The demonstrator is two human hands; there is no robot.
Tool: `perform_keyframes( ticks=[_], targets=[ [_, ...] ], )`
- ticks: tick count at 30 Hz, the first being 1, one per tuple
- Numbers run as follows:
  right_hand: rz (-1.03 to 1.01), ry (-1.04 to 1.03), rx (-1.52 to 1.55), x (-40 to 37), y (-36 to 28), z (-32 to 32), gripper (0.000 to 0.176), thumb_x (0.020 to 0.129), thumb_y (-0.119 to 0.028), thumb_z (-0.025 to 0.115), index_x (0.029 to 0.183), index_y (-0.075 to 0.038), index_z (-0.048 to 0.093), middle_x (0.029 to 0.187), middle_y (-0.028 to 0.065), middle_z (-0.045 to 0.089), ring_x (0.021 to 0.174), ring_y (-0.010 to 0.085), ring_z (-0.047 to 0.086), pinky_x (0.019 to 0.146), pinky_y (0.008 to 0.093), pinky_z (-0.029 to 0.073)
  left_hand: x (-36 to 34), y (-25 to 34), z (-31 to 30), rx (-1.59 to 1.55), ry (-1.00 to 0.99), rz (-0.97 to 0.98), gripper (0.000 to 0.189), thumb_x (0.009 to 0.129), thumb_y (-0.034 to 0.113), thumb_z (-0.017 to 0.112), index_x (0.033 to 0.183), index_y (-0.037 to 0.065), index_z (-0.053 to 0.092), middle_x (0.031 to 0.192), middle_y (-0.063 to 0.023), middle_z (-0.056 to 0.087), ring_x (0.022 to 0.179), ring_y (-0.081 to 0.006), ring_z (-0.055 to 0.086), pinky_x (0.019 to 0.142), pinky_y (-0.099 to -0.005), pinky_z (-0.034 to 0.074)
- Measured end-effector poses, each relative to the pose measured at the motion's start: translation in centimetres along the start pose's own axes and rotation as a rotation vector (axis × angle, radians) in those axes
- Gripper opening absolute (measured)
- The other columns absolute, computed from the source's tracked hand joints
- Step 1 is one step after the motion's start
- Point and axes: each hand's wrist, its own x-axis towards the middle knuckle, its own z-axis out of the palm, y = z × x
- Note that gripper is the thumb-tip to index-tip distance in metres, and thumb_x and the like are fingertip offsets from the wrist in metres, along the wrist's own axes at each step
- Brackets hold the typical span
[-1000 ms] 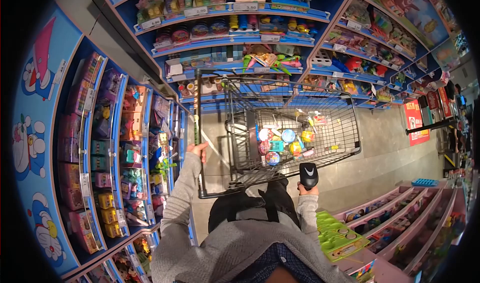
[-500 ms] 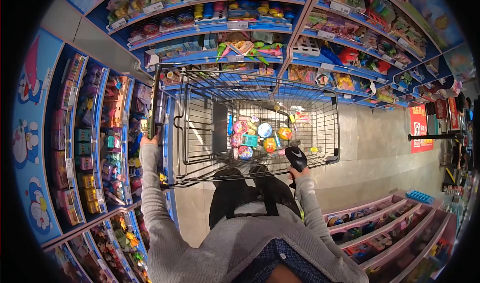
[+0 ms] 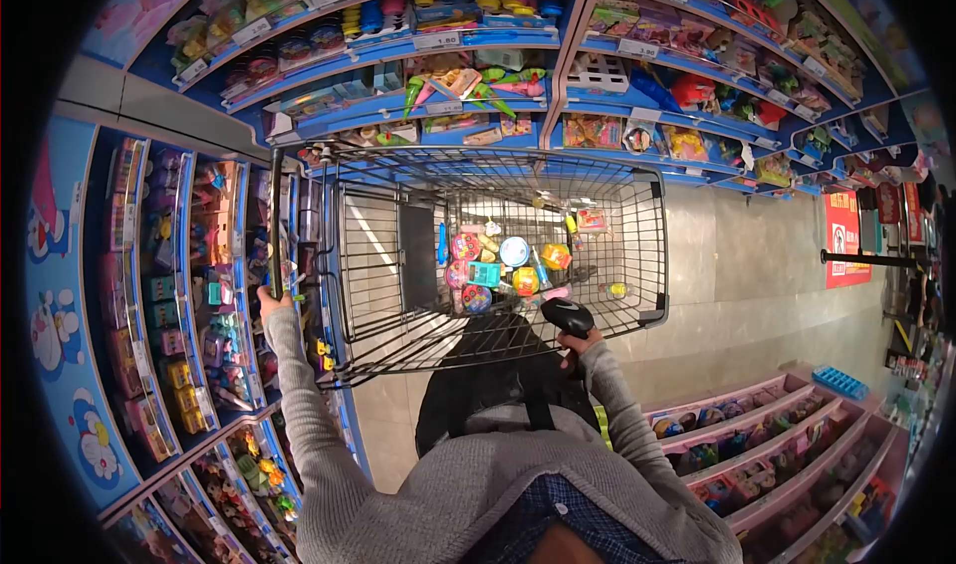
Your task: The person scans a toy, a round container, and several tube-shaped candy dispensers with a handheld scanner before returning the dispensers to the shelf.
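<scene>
My left hand (image 3: pixel 274 303) is closed around the upright-looking handle bar (image 3: pixel 276 216) of a wire shopping cart (image 3: pixel 652 317). In my right hand (image 3: pixel 579 341) is a black barcode scanner (image 3: pixel 568 315), gripped by its handle, with a pale mark on its rounded head. The scanner is over the cart's near side rail. Inside the cart lie several small packaged toys, among them a round blue-and-white tub (image 3: pixel 515 251), a teal box (image 3: pixel 483 273), orange round packs (image 3: pixel 556 256) and a red-and-yellow pack (image 3: pixel 591 221).
Blue shelves (image 3: pixel 438 41) packed with toys and price tags stand ahead. Another toy shelf (image 3: pixel 179 295) stands close on the left. At the lower right is a pink tiered bin rack (image 3: pixel 757 435) with a blue tray (image 3: pixel 838 382). A red poster (image 3: pixel 846 240) is farther right.
The cart and both hands have shifted slightly left in view, and my left hand sits a little lower. The scanner has tilted, its head turning leftward. My legs have changed position.
</scene>
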Motion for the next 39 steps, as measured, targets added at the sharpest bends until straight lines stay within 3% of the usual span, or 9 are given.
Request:
perform_keyframes(
  ticks=[3, 6, 9, 15, 18, 24, 30, 37, 39],
  targets=[
    [0.109, -0.013, 0.012, 0.4, -0.8, -0.4, 0.019, 0.066, -0.008, 0.062, 0.081, 0.000, 0.053, 0.060, 0.0067, 0.052, 0.037, 0.0215, 0.052, 0.033, 0.0304, 0.044, -3.6, 4.2, 0.2, -0.289, 0.419, 0.204, 0.043, 0.075, 0.007, 0.050, 0.113, -0.004, 0.033, 0.113, -0.0209, 0.039, 0.108, -0.0323, 0.038, 0.089, -0.0384, 0.032],
    [0.195, -0.013, 0.047, 0.4, -1.0, -0.5, 0.016, 0.068, -0.008, 0.060, 0.080, 0.000, 0.053, 0.057, 0.0079, 0.051, 0.037, 0.0227, 0.052, 0.031, 0.0304, 0.042, -6.6, 9.8, 1.2, -0.466, 0.415, 0.504, 0.034, 0.073, 0.003, 0.049, 0.105, -0.004, 0.040, 0.105, -0.0160, 0.042, 0.098, -0.0271, 0.042, 0.086, -0.0373, 0.033],
    [0.087, 0.002, 0.075, 0.4, -0.3, -0.3, 0.016, 0.068, -0.006, 0.059, 0.081, 0.000, 0.053, 0.056, 0.0072, 0.051, 0.036, 0.0226, 0.052, 0.031, 0.0303, 0.043, -8.7, 15.1, 5.1, -0.480, 0.071, 0.763, 0.018, 0.068, 0.004, 0.051, 0.086, 0.001, 0.051, 0.084, -0.0139, 0.051, 0.084, -0.0286, 0.048, 0.075, -0.0353, 0.038],
    [0.028, 0.051, 0.084, 0.6, -0.1, 0.3, 0.013, 0.069, -0.002, 0.057, 0.080, 0.002, 0.053, 0.058, 0.0080, 0.051, 0.041, 0.0200, 0.051, 0.036, 0.0320, 0.048, -7.3, 18.4, 23.4, 0.153, -0.770, 0.738, 0.033, 0.068, 0.011, 0.053, 0.100, 0.005, 0.050, 0.108, -0.0155, 0.047, 0.100, -0.0303, 0.045, 0.086, -0.0349, 0.038],
    [0.092, 0.016, 0.109, 0.8, 0.2, -0.2, 0.013, 0.069, 0.000, 0.056, 0.082, 0.003, 0.053, 0.059, 0.0090, 0.052, 0.047, 0.0201, 0.054, 0.038, 0.0328, 0.050, -7.0, 15.5, 31.3, 0.321, -0.813, 0.811, 0.037, 0.067, 0.012, 0.053, 0.103, 0.003, 0.048, 0.109, -0.0166, 0.047, 0.102, -0.0296, 0.044, 0.086, -0.0358, 0.036],
    [0.104, 0.065, 0.046, 0.4, -2.0, 0.6, 0.016, 0.068, 0.001, 0.054, 0.083, 0.005, 0.053, 0.061, 0.0104, 0.053, 0.045, 0.0212, 0.054, 0.037, 0.0313, 0.049, -7.4, 10.8, 37.0, 0.582, -0.800, 1.084, 0.045, 0.067, 0.020, 0.054, 0.108, 0.004, 0.044, 0.105, -0.0162, 0.048, 0.102, -0.0304, 0.041, 0.085, -0.0377, 0.032],
    [0.190, 0.036, 0.145, 0.4, -1.5, 0.3, 0.019, 0.068, 0.001, 0.056, 0.086, 0.004, 0.051, 0.068, 0.0089, 0.054, 0.055, 0.0175, 0.055, 0.039, 0.0307, 0.050, -9.1, 5.0, 43.4, 0.577, -0.217, 1.248, 0.036, 0.077, 0.017, 0.038, 0.111, 0.009, 0.042, 0.100, -0.0130, 0.047, 0.095, -0.0280, 0.043, 0.075, -0.0384, 0.035],
    [0.218, 0.104, 0.079, 0.3, -2.3, 1.0, 0.017, 0.069, -0.003, 0.058, 0.084, 0.004, 0.052, 0.060, 0.0082, 0.053, 0.047, 0.0192, 0.054, 0.038, 0.0312, 0.048, -9.3, 5.4, 42.8, 0.400, -0.504, 1.080, 0.036, 0.075, 0.020, 0.044, 0.109, 0.009, 0.043, 0.097, -0.0145, 0.045, 0.089, -0.0313, 0.048, 0.069, -0.0410, 0.041],
    [0.238, 0.107, 0.065, 0.3, -2.7, 1.3, 0.018, 0.069, -0.003, 0.058, 0.085, 0.004, 0.052, 0.059, 0.0087, 0.052, 0.044, 0.0208, 0.053, 0.039, 0.0311, 0.048, -9.1, 6.0, 42.5, 0.228, -0.676, 0.666, 0.035, 0.074, 0.023, 0.048, 0.105, 0.007, 0.044, 0.100, -0.0150, 0.044, 0.086, -0.0349, 0.049, 0.067, -0.0416, 0.043]
  ],
)
